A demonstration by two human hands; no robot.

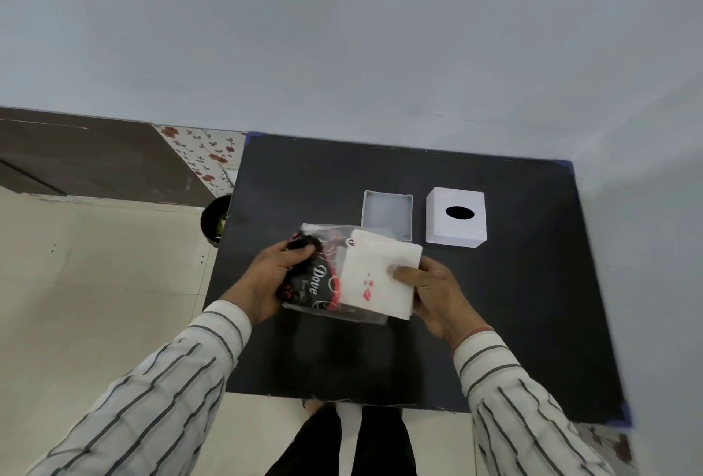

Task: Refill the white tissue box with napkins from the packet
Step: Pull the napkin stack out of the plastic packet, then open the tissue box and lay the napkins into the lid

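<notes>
A person in striped sleeves stands at a black desk [494,323], both hands raised just above its middle, working a stack of napkins [376,277] out of a clear plastic packet [319,285] printed in black and red.

On the far half of the desk sit the 2 parts of the white tissue box. The cover [456,217], with its dark oval slot facing up, stands to the right. The open tray-like base [387,213] lies just beside it on the left, hollow side up and apparently empty.

The left hand [272,281] has its grip wrapped around the printed left end of the packet, fingers curled over the top and thumb underneath. The right hand [433,293] pinches the right edge of the napkin stack, thumb on top and fingers under. The stack appears more than half clear of the packet's open side.

The move ahead likely turns on 1 relation: the base lies straight beyond the napkins, its near edge partly hidden behind the stack's far corner. The right hand, already gripping the stack, is the nearer of the 2. The stack looks roughly square, as does the base, so little turning should be needed before it is set inside.
</notes>
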